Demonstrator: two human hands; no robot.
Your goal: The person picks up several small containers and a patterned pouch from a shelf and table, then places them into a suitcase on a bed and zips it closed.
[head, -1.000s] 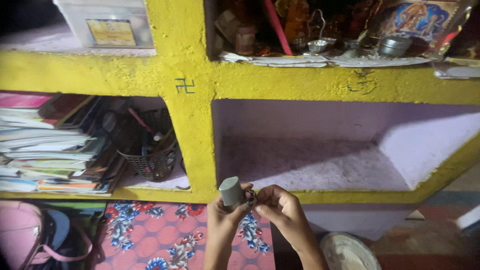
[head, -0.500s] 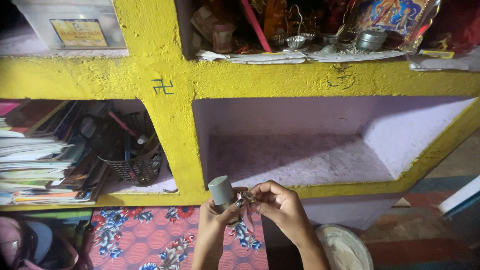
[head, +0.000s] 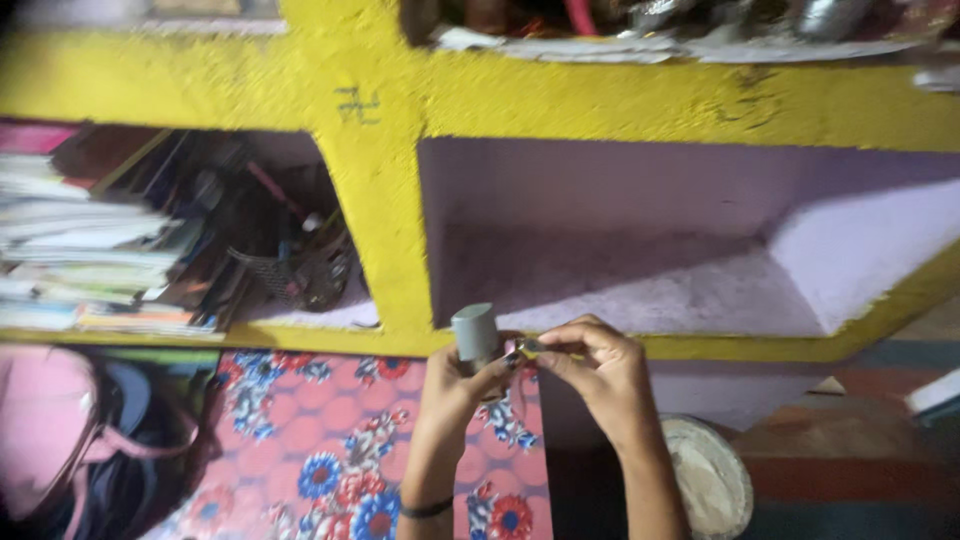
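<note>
My left hand (head: pixel 455 390) grips a small grey cylinder (head: pixel 474 333), held upright in front of the yellow shelf edge (head: pixel 620 345). My right hand (head: pixel 600 365) pinches a small metallic piece (head: pixel 528 346) right beside the cylinder, fingertips nearly touching those of the left hand. A dark band circles my left wrist. The frame is blurred, so what the small piece is stays unclear.
A yellow wall shelf (head: pixel 380 200) has a bare lilac niche (head: pixel 640 260) straight ahead. The left niche holds stacked books (head: pixel 90 260) and a dark mesh basket (head: pixel 300 275). Below lie a red floral cloth (head: pixel 330 450), a pink bag (head: pixel 50 440) and a round pale object (head: pixel 710 480).
The view has tipped down and blurred, so the shelves sit higher in frame. Both hands rose slightly in frame and stay together on the cylinder and small piece.
</note>
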